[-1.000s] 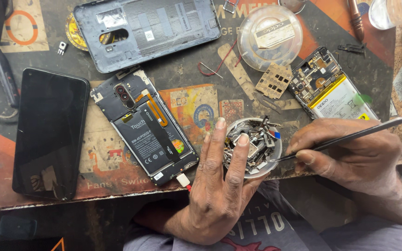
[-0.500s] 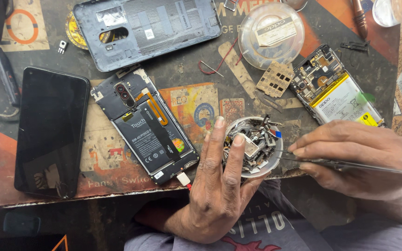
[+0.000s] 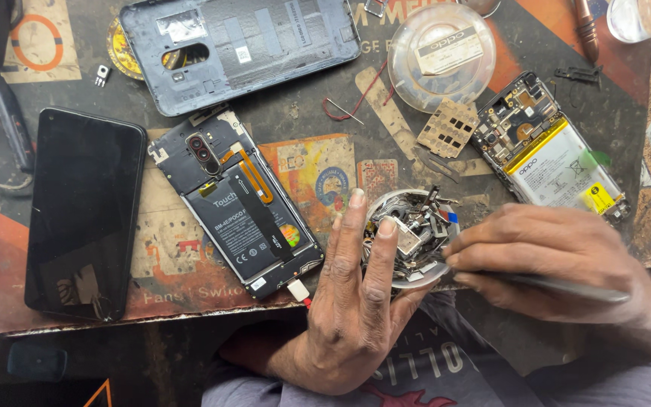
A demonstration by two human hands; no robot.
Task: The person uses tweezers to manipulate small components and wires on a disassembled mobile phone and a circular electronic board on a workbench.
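Picking through the parts dish at the counter's 6 o'clock edge: left hand steadies it with fingers open, right hand pinches tweezers closed; next calls for isolating one small piece.

Even bright light, soft shadows, right edge motion-blurred.

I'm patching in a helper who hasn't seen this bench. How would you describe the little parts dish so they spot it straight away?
Start at the opened phone with the black battery in the middle of the mat, then move right to the person's left hand. Its fingers rest on a small round dish at the bench's front edge. Unlike the clear lid further back, it is heaped with tiny metal parts.
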